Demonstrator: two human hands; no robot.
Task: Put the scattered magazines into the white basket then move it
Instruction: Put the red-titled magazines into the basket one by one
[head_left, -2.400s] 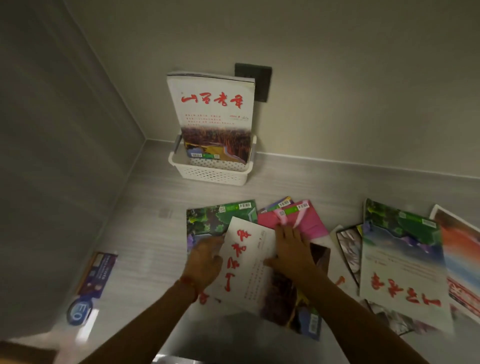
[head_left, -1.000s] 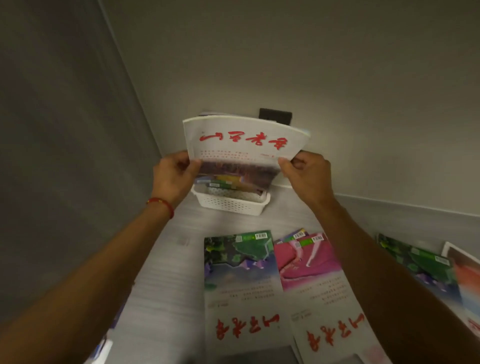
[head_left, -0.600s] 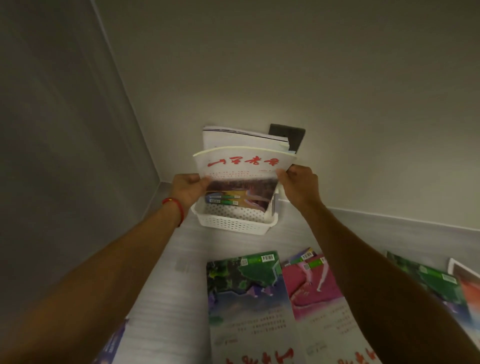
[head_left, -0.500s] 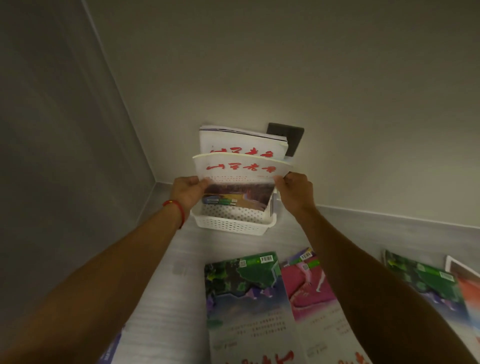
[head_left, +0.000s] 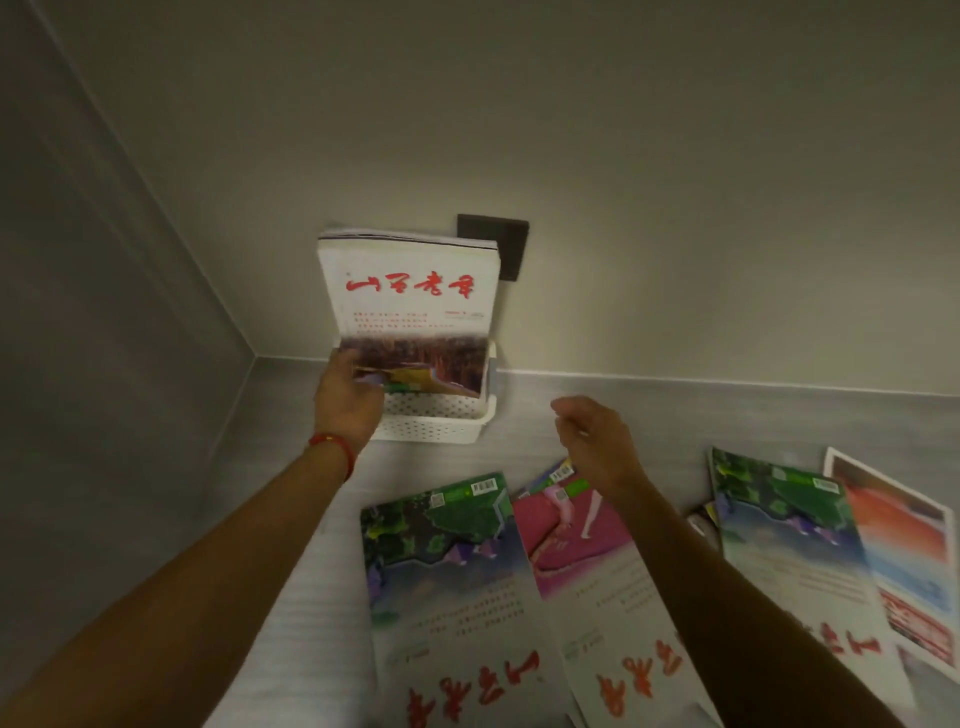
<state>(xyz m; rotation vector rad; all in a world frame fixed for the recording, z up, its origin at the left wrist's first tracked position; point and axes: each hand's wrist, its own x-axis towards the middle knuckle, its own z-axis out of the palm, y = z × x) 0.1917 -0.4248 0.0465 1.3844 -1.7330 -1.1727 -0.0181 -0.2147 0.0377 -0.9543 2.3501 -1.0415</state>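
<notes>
Several glossy paper magazines remain flat on the grey wood-grain surface (head_left: 218, 519); others stand upright in the white perforated plastic basket (head_left: 431, 423), which sits against the back wall near the left corner, in front of a dark wall plate (head_left: 511, 249). The front upright magazine with red lettering on a white cover (head_left: 410, 306) leans back against the wall.

The left hand (head_left: 347, 402), a red band at its wrist, is at the basket's left front corner, fingers curled against the lower left edge of that front magazine; whether it grips or merely steadies cannot be told. The right hand (head_left: 597, 441) hangs free above the surface, loosely open, holding nothing.

Nearest loose items: the green-topped magazine (head_left: 447, 561) and the pink-topped magazine (head_left: 571, 545), side by side, long axes running toward the viewer. Both lie below and toward the viewer from the right hand; the pink one sits directly under that wrist. Further magazines (head_left: 789, 545) lie to the right.

Judgement: the right hand is the better placed for the next pickup. Collection is incomplete; moving the basket is not yet due.
</notes>
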